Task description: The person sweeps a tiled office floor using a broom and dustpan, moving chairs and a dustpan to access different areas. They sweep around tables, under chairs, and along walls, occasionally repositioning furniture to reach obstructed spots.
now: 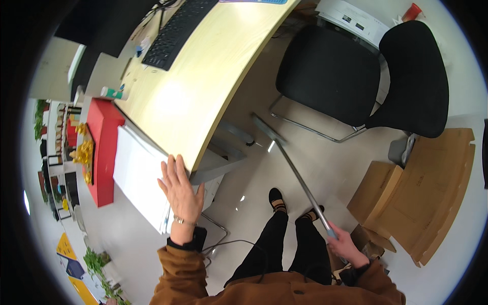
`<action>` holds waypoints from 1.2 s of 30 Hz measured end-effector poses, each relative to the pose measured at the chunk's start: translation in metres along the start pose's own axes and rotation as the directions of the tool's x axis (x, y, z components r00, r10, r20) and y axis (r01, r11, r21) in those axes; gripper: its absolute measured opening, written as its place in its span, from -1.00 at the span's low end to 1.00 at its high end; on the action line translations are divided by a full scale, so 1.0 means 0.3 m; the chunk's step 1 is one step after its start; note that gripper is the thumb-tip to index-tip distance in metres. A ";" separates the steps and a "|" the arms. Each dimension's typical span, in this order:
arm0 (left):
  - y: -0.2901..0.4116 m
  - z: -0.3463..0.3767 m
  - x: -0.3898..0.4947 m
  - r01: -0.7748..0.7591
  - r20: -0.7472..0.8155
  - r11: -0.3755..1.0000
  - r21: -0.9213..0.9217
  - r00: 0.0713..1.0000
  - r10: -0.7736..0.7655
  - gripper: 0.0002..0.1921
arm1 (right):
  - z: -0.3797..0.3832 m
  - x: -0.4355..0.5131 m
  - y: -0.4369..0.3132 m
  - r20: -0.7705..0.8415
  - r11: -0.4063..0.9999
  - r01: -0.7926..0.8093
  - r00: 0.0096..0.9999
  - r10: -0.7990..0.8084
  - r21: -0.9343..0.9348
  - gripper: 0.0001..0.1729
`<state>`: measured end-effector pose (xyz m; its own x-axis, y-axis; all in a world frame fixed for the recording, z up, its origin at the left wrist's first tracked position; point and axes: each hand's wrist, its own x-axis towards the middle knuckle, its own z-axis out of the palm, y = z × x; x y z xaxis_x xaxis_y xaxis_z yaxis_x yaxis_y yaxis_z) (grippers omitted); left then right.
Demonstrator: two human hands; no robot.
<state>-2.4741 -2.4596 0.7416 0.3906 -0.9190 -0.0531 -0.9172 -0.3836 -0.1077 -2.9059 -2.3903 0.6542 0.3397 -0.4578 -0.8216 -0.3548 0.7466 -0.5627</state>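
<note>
My right hand (345,244) is closed around the handle of a long metal pole. The pole belongs to a flat floor mop (303,183), whose narrow head lies on the glossy tiled floor between the desk and the chair. My left hand (181,194) rests with spread fingers at the corner of the light wood desk (206,99), over the edge of a stack of white paper (139,175). It grips nothing.
A black chair (331,72) with metal legs stands beyond the mop head. Flattened cardboard (427,190) and a small grey bin (398,150) are at the right. A keyboard (179,34) lies on the desk; a red box (103,152) with gold figurines stands left of the paper.
</note>
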 end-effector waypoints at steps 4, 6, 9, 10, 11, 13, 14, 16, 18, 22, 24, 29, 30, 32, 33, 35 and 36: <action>-0.053 0.030 0.023 -0.127 -0.113 0.984 -0.123 0.987 0.113 -0.12 | 0.205 0.315 -0.177 0.150 0.862 -0.113 0.988 0.044 0.495 -0.30; -0.063 0.044 0.040 -0.172 -0.171 0.970 -0.173 0.975 0.143 -0.15 | 0.311 0.515 -0.260 0.161 0.767 -0.042 0.984 -0.081 0.640 -0.30; -0.064 0.059 0.050 -0.167 -0.174 0.964 -0.206 0.976 0.132 -0.18 | 0.455 0.814 -0.369 -0.139 0.932 0.304 0.950 -0.280 0.200 -0.28; -0.065 0.062 0.051 -0.155 -0.156 0.967 -0.203 0.980 0.124 -0.18 | 0.488 0.908 -0.408 -0.226 0.929 0.366 0.910 -0.346 0.049 -0.27; -0.062 0.064 0.050 -0.126 -0.142 0.967 -0.223 0.985 0.096 -0.18 | 0.511 0.996 -0.449 -0.295 0.905 0.411 0.856 -0.424 -0.110 -0.26; -0.059 0.059 0.048 -0.078 -0.104 0.981 -0.176 0.993 0.060 -0.17 | 0.532 1.142 -0.520 -0.338 0.926 0.261 0.875 -0.346 -0.271 -0.26; -0.056 0.055 0.050 -0.107 -0.098 0.979 -0.175 0.991 0.090 -0.16 | 0.542 1.218 -0.559 -0.370 0.915 0.269 0.851 -0.372 -0.302 -0.22; -0.044 0.045 0.061 -0.062 -0.053 0.982 -0.179 0.997 0.053 -0.12 | 0.529 1.382 -0.637 -0.431 0.898 0.263 0.806 -0.405 -0.353 -0.16; -0.030 0.040 0.082 -0.109 -0.072 0.988 -0.113 0.992 0.102 -0.23 | 0.490 1.562 -0.713 -0.432 0.892 0.256 0.803 -0.411 -0.373 -0.13; -0.004 0.043 0.136 -0.196 -0.083 0.980 -0.043 0.978 0.192 -0.37 | 0.420 1.842 -0.822 -0.441 0.860 0.366 0.746 -0.499 -0.356 -0.14; -0.019 0.077 0.191 -0.429 -0.269 0.896 0.119 0.854 0.444 -0.50 | 0.388 1.951 -0.894 -0.456 0.842 0.384 0.715 -0.531 -0.378 -0.17; 0.016 0.050 0.192 -0.253 -0.065 0.957 0.144 0.962 0.264 -0.51 | 0.300 2.139 -1.065 -0.357 0.901 0.323 0.837 -0.415 -0.291 -0.24; 0.022 0.038 0.190 -0.244 -0.046 0.958 0.152 0.966 0.253 -0.50 | 0.298 2.155 -1.072 -0.352 0.888 0.327 0.830 -0.433 -0.322 -0.26; 0.031 0.019 0.189 -0.225 -0.014 0.961 0.161 0.973 0.230 -0.48 | 0.299 2.164 -1.054 -0.336 0.864 0.322 0.823 -0.457 -0.386 -0.29; 0.036 0.008 0.188 -0.213 0.001 0.963 0.165 0.976 0.216 -0.46 | 0.306 2.150 -1.022 -0.322 0.850 0.316 0.824 -0.466 -0.422 -0.30; 0.041 -0.003 0.186 -0.188 0.018 0.967 0.173 0.982 0.187 -0.44 | 0.320 2.096 -0.950 -0.322 0.830 0.309 0.814 -0.483 -0.465 -0.30; 0.040 -0.006 0.182 -0.166 0.023 0.971 0.174 0.986 0.165 -0.42 | 0.325 2.050 -0.902 -0.334 0.828 0.304 0.807 -0.487 -0.472 -0.30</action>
<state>-2.4640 -2.5145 0.7393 0.2359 -0.9673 -0.0929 -0.9415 -0.2038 -0.2684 -2.5162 -2.8269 0.3101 0.1558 -0.8942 -0.4198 -0.6012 0.2513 -0.7585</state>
